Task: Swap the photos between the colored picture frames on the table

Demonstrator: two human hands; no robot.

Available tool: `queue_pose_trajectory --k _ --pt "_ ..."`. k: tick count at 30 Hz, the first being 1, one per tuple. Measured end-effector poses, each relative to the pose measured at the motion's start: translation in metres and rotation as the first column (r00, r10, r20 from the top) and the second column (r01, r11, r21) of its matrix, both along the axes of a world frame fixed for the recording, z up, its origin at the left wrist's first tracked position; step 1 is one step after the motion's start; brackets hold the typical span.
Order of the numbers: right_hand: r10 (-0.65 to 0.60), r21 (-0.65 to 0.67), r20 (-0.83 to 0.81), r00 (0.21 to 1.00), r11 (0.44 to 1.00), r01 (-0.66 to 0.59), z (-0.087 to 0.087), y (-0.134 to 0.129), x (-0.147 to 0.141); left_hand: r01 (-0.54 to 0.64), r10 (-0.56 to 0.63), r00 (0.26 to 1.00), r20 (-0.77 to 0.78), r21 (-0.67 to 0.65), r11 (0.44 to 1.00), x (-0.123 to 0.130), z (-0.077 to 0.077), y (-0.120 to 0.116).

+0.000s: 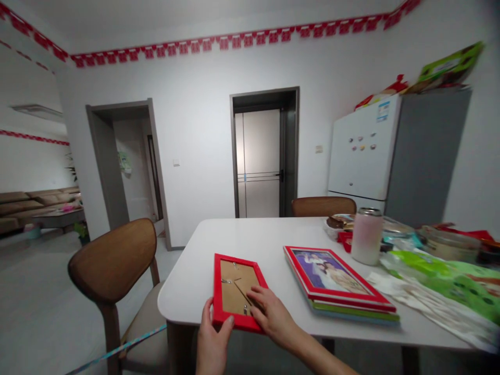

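A red picture frame (217,284) lies face down at the near edge of the table, its brown backing board (229,298) showing. Small metal clips sit around the board, and a thin dark stick-like piece (242,292) runs across it. My left hand (213,336) grips the lower left corner, thumb on top of the red edge. My right hand (275,316) is over the lower right side, fingers bent onto the board beside the thin piece; its thumb is hidden. To the right, a red-framed photo (328,273) tops a stack of frames, with a green one (351,308) beneath.
On the white table (242,234), a pink-white tumbler (367,237), white gloves or cloth (414,299), a green package (461,281) and a plastic tub (451,245) crowd the right side. A wooden chair (117,260) stands left; another chair (324,205) is behind the table.
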State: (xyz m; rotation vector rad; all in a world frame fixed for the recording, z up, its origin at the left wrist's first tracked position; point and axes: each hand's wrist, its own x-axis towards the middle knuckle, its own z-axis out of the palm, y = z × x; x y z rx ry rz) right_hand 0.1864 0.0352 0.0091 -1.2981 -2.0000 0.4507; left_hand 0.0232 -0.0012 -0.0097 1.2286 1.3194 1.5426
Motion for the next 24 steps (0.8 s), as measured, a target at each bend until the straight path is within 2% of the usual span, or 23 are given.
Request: queue_pose_trajectory --k 4,10,18,21,24 --pt "0.014 -0.007 0.096 0.995 1.0 -0.013 0.001 -0.006 0.008 0.007 -0.012 0.985 -0.17 -0.032 0.999 -0.002 -0.01 -0.012" --pt "0.038 -0.063 0.173 0.984 0.998 -0.027 0.008 -0.009 0.012 -0.006 0.008 0.903 -0.43 0.004 1.0 -0.001 -0.01 -0.021" --pt "0.032 -0.124 0.262 0.965 0.992 0.001 0.016 -0.016 0.011 0.046 -0.021 0.809 -0.587 0.028 0.999 -0.003 -0.016 -0.018" --pt "0.073 -0.154 0.233 0.97 0.987 -0.037 0.021 -0.018 0.011 0.116 -0.067 0.737 -0.672 0.028 0.993 -0.006 -0.011 -0.013" --pt "0.177 -0.166 0.175 0.968 0.975 -0.148 0.022 -0.017 0.011 0.282 -0.189 0.609 -0.77 -0.013 0.959 -0.006 0.001 -0.007"
